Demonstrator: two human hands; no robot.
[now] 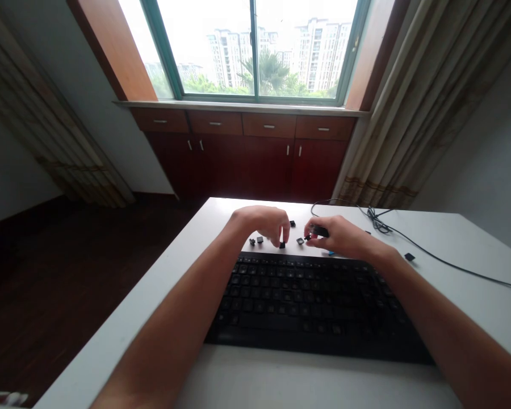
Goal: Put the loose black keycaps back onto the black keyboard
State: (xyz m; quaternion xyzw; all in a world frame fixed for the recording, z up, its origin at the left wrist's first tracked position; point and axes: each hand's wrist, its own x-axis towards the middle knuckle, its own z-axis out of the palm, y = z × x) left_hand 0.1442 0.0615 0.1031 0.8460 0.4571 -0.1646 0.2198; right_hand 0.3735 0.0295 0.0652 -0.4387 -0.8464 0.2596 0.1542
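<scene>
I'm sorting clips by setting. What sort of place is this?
Likely a room in a home, perhaps a study: curtains flank the window, cabinets sit beneath it, and a keyboard lies on a white table.

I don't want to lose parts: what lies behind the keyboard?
Small dark pieces and a black cable lie beyond the keyboard. The left hand and right hand cover parts of the tabletop; anything hidden there cannot be seen.

The right forearm (434, 304) covers a part of the computer keyboard (289, 301); the marks on its keys (269, 321) are too small for reading. The right hand (339, 236) partly hides a black tool (319, 230), of unclear kind. The black cable (378, 222) is cut by the right edge.
</scene>
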